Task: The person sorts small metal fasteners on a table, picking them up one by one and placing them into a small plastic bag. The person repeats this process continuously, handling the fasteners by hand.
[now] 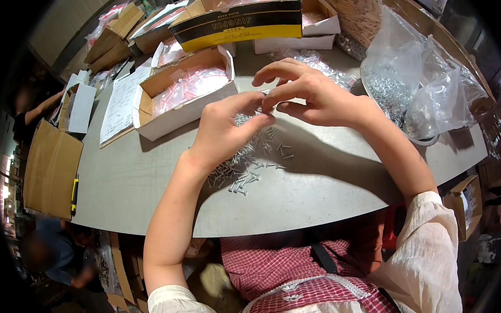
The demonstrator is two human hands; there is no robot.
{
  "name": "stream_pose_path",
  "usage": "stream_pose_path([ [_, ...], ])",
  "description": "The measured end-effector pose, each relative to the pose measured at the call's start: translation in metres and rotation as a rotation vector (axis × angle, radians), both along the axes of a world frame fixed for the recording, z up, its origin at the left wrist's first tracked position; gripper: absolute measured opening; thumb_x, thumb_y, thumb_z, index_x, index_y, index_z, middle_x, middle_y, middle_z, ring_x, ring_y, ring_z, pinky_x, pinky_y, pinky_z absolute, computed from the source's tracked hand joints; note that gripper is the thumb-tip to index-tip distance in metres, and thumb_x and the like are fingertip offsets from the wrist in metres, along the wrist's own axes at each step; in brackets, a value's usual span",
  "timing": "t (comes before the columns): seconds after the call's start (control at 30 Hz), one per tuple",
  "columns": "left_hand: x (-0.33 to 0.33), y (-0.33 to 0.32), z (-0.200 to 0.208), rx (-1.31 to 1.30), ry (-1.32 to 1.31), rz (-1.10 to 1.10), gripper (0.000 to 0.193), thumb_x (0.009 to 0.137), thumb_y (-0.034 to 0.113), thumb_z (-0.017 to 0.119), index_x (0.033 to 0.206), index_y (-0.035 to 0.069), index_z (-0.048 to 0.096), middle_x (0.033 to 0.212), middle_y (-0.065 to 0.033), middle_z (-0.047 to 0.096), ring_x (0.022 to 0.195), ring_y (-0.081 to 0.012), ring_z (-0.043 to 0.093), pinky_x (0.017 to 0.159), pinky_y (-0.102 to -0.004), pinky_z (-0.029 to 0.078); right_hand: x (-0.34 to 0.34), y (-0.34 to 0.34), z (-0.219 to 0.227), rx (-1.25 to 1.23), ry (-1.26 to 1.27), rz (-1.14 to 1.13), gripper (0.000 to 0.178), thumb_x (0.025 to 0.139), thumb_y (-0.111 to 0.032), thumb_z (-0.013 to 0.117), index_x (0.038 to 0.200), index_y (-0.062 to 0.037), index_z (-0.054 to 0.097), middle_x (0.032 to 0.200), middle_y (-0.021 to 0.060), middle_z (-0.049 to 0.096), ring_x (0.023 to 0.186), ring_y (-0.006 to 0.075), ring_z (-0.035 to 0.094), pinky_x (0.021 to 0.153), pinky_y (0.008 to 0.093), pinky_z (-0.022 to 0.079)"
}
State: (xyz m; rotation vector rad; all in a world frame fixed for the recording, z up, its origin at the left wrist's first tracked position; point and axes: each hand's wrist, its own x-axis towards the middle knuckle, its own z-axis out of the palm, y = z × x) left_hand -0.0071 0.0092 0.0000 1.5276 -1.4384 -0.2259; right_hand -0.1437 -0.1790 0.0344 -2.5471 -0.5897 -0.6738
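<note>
Meeting above the grey table (149, 180), left hand (223, 133) closed on a screw bunch partly hidden by its fingers, right hand (309, 92) pinching at them, what it pinches too small to tell, loose screws (250, 167) scattered just near, bags (415, 85) far right.

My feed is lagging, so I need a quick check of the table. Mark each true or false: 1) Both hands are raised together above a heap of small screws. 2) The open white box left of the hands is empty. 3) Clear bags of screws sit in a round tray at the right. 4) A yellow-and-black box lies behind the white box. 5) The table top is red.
1) True: the left hand and right hand meet above the screws.
2) False: the white box holds small clear packets.
3) True: the clear bags sit there.
4) True: the yellow-and-black box is behind it.
5) False: the table is grey.
</note>
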Motion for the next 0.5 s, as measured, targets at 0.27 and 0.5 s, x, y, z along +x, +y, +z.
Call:
stream_pose_path([
  [0.27, -0.008, 0.004, 0.017, -0.003, 0.604, -0.151, 0.034, 0.089, 0.01, 0.075, 0.12, -0.001, 0.066, 0.104, -0.0074, 0.072, 0.098, -0.0144, 0.067, 0.089, -0.0294, 0.054, -0.003, 0.003, 0.013, 0.272, 0.16, 0.053, 0.01, 0.088, -0.004, 0.07, 0.097, -0.0012, 0.07, 0.126, 0.0113, 0.059, 0.114, 0.0245, 0.058, 0.093, 0.0371, 0.051],
  [0.5, -0.005, 0.005, 0.018, -0.025, 0.576, -0.162, 0.037, 0.09, 0.013, 0.075, 0.123, -0.001, 0.065, 0.105, -0.0072, 0.072, 0.099, -0.0133, 0.067, 0.089, -0.0293, 0.053, -0.005, 0.003, 0.015, 0.263, 0.105, 0.041, 0.021, 0.087, -0.022, 0.076, 0.094, -0.003, 0.07, 0.126, 0.0107, 0.061, 0.116, 0.0228, 0.055, 0.099, 0.039, 0.045],
])
